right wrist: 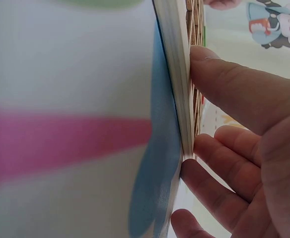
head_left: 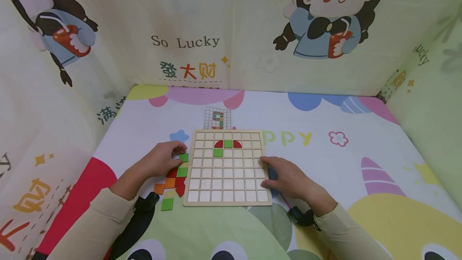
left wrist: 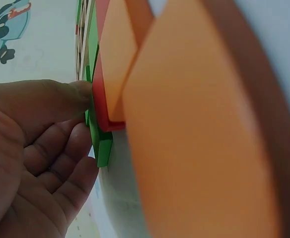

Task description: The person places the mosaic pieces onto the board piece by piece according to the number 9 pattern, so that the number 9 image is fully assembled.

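Cartoon-printed cloth covers the table and the walls around it. At left, the left hand rests on a pile of loose tiles, with its thumb and fingers pinching a green square tile just beside the board's left edge. At centre lies the wooden grid board, holding two red quarter-round pieces and two green squares in its upper rows. A pattern card lies behind it. At right, the right hand holds the board's right edge with relaxed fingers, thumb on top.
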{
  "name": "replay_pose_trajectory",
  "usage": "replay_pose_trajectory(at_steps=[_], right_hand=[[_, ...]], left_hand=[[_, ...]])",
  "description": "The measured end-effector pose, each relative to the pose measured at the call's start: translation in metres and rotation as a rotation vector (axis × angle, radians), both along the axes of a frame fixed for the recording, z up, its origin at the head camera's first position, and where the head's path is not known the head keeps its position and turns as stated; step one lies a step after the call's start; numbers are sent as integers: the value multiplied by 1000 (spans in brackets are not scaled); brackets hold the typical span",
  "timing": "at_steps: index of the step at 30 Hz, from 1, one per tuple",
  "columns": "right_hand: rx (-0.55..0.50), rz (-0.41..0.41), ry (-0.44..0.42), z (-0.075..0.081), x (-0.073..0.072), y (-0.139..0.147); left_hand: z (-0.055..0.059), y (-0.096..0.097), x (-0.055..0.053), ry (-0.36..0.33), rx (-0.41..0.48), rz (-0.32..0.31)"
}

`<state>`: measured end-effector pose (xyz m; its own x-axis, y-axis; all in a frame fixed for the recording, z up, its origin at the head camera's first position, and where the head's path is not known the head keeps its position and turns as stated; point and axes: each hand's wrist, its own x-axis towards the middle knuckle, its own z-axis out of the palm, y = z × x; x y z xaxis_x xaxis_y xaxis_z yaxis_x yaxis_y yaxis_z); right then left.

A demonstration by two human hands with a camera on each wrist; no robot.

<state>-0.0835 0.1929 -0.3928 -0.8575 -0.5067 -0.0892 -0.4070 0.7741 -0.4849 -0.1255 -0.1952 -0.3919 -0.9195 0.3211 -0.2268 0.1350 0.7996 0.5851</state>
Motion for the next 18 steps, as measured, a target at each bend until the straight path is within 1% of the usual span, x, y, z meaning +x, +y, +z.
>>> replay_pose_trajectory(at_steps=[6, 8, 13, 18], right_hand=[[-3, -3, -4, 0, 0, 1], [-4, -4, -6, 0, 0, 1], [0, -4, -8, 0, 0, 1], [5, -7, -10, 0, 0, 0]], left_hand=[[1, 1, 0, 21, -11, -15], [2, 1, 0, 23, -15, -10], [5, 2, -2, 20, -16, -5], [9, 6, -2, 32, -7, -16]])
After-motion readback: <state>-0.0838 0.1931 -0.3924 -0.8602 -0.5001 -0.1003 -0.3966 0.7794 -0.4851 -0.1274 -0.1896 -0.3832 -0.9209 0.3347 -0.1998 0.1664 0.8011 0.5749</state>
